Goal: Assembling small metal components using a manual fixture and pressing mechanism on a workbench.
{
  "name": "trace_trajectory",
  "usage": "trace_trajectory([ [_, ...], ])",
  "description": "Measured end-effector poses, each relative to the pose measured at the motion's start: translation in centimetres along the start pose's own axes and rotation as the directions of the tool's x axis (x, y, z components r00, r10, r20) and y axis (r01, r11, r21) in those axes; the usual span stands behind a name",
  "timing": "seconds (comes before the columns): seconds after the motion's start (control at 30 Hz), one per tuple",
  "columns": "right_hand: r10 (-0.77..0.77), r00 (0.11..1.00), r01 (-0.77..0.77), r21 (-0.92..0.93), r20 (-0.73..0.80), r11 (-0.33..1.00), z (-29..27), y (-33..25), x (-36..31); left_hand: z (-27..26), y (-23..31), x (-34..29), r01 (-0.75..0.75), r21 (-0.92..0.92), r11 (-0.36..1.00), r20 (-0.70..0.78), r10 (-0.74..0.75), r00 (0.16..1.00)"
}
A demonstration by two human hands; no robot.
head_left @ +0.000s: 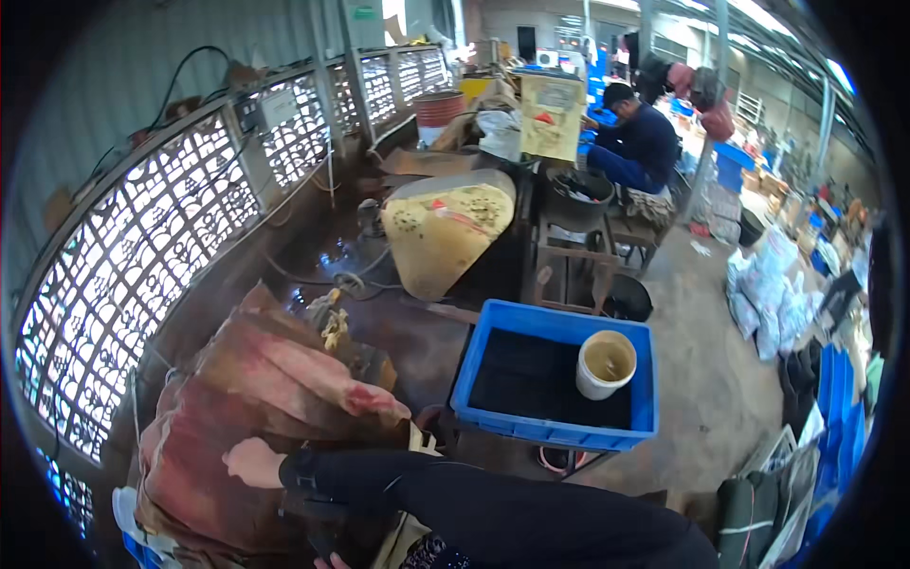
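Note:
My right arm, in a dark sleeve, reaches across to the left. My right hand (254, 463) is closed over a red-stained brown cloth (284, 365), which drapes in folds over something bulky. Whatever the curled fingers hold, if anything, is hidden. Only a bit of my left hand (332, 561) shows at the lower edge, below the right forearm. Its fingers are mostly out of sight. A blue plastic tray (555, 434) stands to the right of the cloth, with a dark bottom and a white bucket (606, 365) in it.
Ahead is a yellowish, dirt-speckled machine cover (445, 228), with hoses on the floor beside it. A person (630, 142) in dark clothes sits farther back by a black basin (578, 194). White sacks (773, 289) lie at right. A patterned lattice wall (142, 256) runs along the left.

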State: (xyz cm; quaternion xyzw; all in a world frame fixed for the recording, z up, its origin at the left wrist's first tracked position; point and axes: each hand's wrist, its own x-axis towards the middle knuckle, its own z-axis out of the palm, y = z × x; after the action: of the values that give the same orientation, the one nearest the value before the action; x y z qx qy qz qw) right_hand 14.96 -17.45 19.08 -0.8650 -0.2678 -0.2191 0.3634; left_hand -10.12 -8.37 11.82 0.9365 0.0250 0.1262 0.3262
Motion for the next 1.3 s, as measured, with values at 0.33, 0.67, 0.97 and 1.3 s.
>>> trace_trajectory([
  [0.33,0.003,0.999,-0.002,-0.024,0.045,1.000,-0.6,0.1,0.6,0.3,-1.3,1.0,-0.087,-0.135,0.987,-0.068,0.079,0.995],
  [0.67,0.032,0.997,-0.030,-0.026,0.076,0.999,-0.5,0.4,0.7,1.0,-2.2,1.1,0.026,-0.059,0.998,-0.035,-0.028,0.999],
  [0.97,0.059,0.992,-0.061,0.013,0.112,0.998,-1.4,0.5,0.5,1.6,-3.3,1.2,0.099,-0.179,0.979,-0.043,-0.108,0.993],
  [1.3,0.061,0.990,-0.063,0.014,0.131,0.998,-1.3,0.1,0.6,0.6,-1.9,1.0,0.108,-0.223,0.969,-0.070,-0.126,0.990],
])
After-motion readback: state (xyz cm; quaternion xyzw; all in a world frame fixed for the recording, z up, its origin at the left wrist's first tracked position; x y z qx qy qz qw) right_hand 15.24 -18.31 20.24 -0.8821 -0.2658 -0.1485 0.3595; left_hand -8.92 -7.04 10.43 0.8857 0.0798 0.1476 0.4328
